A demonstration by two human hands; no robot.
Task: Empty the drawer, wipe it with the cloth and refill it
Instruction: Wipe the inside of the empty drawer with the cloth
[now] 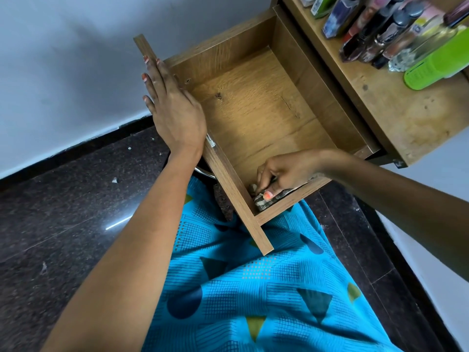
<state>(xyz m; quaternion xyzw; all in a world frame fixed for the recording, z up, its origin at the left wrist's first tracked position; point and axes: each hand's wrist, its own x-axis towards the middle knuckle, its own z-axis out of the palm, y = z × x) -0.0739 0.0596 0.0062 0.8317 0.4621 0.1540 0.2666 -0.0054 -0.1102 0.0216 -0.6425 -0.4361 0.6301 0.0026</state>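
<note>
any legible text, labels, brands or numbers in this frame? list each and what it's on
None legible.
Green box at the top edge of the table: a barcode-like label, too blurred to read.
Bottles on the table: printed labels, too small and blurred to read.
Green comb: no text visible.
Drawer, cloth under the right hand, left hand on the drawer front: no markings.

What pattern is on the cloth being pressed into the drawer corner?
The cloth looks checked in dark and pale tones, mostly hidden under the right hand; head view.
</note>
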